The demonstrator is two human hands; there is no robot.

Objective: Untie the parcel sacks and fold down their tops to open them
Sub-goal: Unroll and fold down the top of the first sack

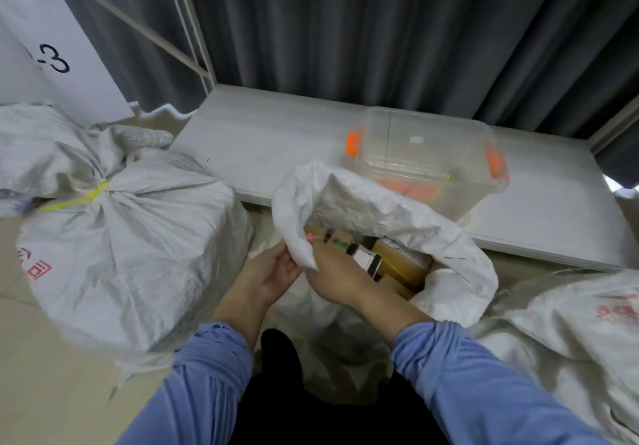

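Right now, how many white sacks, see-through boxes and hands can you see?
White sacks: 3 (open sack, tied sack, right sack); the white heap behind the tied sack may be a fourth, I cannot tell.
Clear box: 1
Hands: 2 (left hand, right hand, both gripping the open sack's rim)
Total: 6

Parcels [390,261] mostly hidden inside open sack [380,209], far-right sack [581,327] cropped

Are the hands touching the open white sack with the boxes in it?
Touching. The head view shows the left hand and the right hand both gripping the near edge of the open sack, with no gap between them.
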